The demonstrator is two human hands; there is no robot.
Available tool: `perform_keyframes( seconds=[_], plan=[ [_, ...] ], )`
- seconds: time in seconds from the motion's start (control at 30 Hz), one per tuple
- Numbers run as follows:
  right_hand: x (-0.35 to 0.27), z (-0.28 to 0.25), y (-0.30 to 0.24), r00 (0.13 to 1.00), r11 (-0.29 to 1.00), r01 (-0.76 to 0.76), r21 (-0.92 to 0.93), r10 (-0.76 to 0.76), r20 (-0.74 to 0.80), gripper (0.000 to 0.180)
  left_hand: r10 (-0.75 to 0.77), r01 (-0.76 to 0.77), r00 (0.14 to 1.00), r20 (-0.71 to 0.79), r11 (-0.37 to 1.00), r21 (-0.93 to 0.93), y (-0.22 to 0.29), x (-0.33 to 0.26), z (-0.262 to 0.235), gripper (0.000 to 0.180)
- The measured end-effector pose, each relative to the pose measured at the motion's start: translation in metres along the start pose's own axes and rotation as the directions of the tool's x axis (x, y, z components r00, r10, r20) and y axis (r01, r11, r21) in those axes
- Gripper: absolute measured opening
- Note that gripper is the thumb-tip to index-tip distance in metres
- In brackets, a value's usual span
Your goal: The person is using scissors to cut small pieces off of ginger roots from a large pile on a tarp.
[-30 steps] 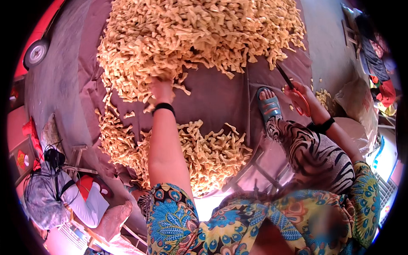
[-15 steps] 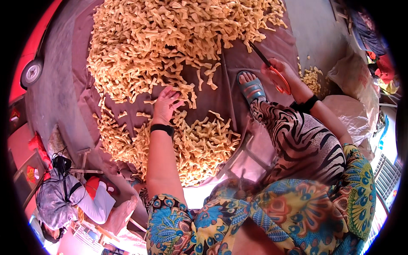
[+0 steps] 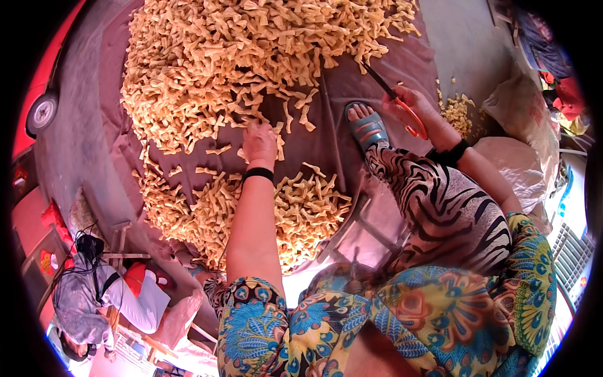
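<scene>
My left hand (image 3: 260, 144) reaches forward over the purple-brown cloth (image 3: 339, 132) and closes on a tan strip piece at the near edge of the big heap of tan pieces (image 3: 251, 56). A black band sits on that wrist. My right hand (image 3: 414, 110) holds scissors (image 3: 396, 97) with orange handles and dark blades pointing up-left, above my foot in a blue sandal (image 3: 367, 129). A smaller heap of cut tan pieces (image 3: 251, 210) lies under my left forearm.
More tan pieces (image 3: 457, 113) lie beside a white sack (image 3: 521, 119) at the right. A vehicle wheel (image 3: 41, 113) is at far left. Another person in white with a grey bag (image 3: 81, 295) crouches lower left. My zebra-patterned leg (image 3: 440, 207) fills the right.
My left hand has pulled back from deep in the big heap to its near edge, now grasping a piece. The view and my right hand with the scissors have shifted slightly.
</scene>
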State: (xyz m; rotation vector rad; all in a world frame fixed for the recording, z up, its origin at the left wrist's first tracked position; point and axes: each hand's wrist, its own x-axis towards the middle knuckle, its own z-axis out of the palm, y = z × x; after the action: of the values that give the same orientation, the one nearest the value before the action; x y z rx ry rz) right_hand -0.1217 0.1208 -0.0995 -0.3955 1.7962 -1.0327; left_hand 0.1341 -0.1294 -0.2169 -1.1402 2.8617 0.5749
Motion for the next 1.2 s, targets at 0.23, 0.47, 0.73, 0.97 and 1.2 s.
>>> perform_keyframes(
  seconds=[0.23,0.47,0.73,0.97,1.2],
  plan=[
    [0.003,0.000,0.003,1.000,0.998,-0.019,-0.063,0.018,-0.017,0.013,-0.159,0.678,0.735,0.660,0.130,-0.724,-0.009,-0.028,-0.001,0.022],
    [0.002,0.005,-0.003,1.000,0.998,0.000,-0.066,-0.001,-0.011,0.014,0.048,0.722,0.682,0.730,-0.204,-0.661,-0.009,-0.052,-0.026,0.025],
    [0.007,0.001,0.009,1.000,0.991,-0.014,-0.135,0.013,-0.015,0.016,-0.063,0.804,0.575,0.816,-0.141,-0.578,-0.008,-0.099,-0.029,0.012],
    [0.008,0.003,0.009,0.996,0.965,0.080,-0.249,-0.070,0.049,0.020,-0.129,0.761,0.611,0.781,-0.177,-0.625,0.001,-0.110,-0.024,0.011],
    [0.013,0.009,0.003,0.975,0.837,0.222,-0.500,-0.176,0.137,0.025,-0.194,0.819,0.574,0.796,0.141,-0.556,0.009,-0.115,-0.027,0.011]
  ],
)
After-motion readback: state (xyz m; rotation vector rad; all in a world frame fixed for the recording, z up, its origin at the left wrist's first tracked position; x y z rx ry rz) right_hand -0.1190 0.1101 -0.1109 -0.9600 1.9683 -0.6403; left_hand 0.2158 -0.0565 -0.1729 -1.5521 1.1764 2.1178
